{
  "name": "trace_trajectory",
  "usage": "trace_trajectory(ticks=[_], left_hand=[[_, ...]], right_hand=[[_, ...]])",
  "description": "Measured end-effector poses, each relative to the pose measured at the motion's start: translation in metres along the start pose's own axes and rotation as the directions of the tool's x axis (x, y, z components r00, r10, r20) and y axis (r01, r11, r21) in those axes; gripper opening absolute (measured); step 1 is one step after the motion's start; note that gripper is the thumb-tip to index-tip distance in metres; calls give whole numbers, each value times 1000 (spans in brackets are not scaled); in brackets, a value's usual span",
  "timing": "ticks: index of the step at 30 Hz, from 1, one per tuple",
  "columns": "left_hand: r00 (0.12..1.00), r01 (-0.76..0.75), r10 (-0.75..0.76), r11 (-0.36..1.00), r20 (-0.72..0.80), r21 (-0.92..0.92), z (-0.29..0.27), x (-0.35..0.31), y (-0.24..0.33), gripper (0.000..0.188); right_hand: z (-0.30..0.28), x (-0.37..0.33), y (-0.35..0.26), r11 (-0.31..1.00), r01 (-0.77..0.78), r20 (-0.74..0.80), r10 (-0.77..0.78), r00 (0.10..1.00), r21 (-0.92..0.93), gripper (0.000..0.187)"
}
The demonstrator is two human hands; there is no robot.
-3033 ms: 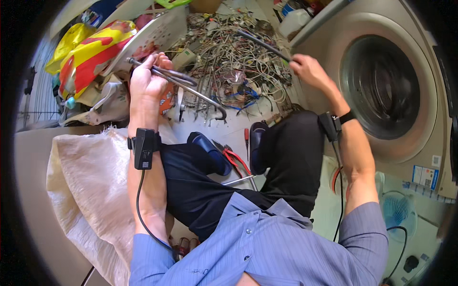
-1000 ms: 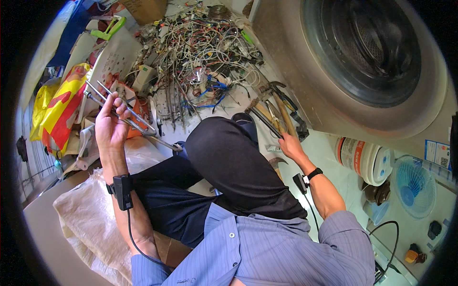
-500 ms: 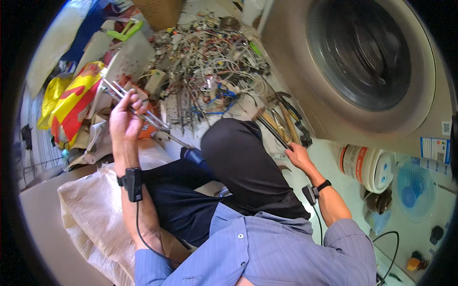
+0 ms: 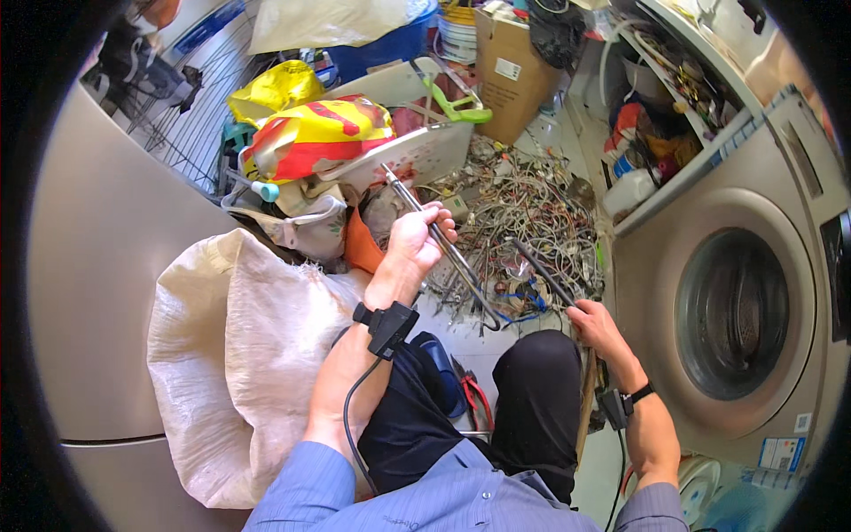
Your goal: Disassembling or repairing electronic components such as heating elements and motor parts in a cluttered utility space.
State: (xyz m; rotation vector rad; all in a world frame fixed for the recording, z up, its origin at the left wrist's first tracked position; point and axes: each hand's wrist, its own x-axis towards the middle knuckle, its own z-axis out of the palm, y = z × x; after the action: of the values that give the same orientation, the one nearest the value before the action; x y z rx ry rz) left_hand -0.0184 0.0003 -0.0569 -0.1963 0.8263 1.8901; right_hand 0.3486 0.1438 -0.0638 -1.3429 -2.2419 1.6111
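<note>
My left hand (image 4: 418,238) is closed around a thin metal rod (image 4: 461,266). This rod slants from a narrow upper tip down to a curved, hook-like end above the floor. My right hand (image 4: 598,328) grips one end of a dark, straight rod (image 4: 548,275), whose far end points up and left over the heap. Beneath and beyond both rods lies a tangled heap of cables and wires (image 4: 523,199). On the floor between my legs is a tool with red handles (image 4: 477,401), partly hidden by my leg.
A large whitish woven sack (image 4: 204,355) stands at my left. Beyond it are a red-and-yellow plastic bag (image 4: 324,133) and a white bin (image 4: 434,155). A cardboard box (image 4: 510,75) stands at the back. A washing machine (image 4: 647,257) borders the right side.
The view has swung, so the heap, sack and washing machine appear shifted. My left hand has come inward with the metal rod. My right hand still holds the dark rod, now raised toward the heap.
</note>
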Motion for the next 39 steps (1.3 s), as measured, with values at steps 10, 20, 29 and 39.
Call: trace_trajectory(ticks=[10,20,29,39], left_hand=[[995,-101,99,992,-31,-76,6,-5,20,14],[981,-172,169,985,-101,-28,7,-11,47,13],[983,-182,178,978,-52,-100,13,-7,46,13],[983,-183,176,935,-49,-305,1,0,41,16]], right_hand=[[53,141,-162,975,75,289,-135,948,212,24],[155,255,-322,691,24,190,-232,954,723,43],[117,193,-289,845,493,218,-531,819,207,37],[112,74,-150,899,69,390,-256,885,432,39]])
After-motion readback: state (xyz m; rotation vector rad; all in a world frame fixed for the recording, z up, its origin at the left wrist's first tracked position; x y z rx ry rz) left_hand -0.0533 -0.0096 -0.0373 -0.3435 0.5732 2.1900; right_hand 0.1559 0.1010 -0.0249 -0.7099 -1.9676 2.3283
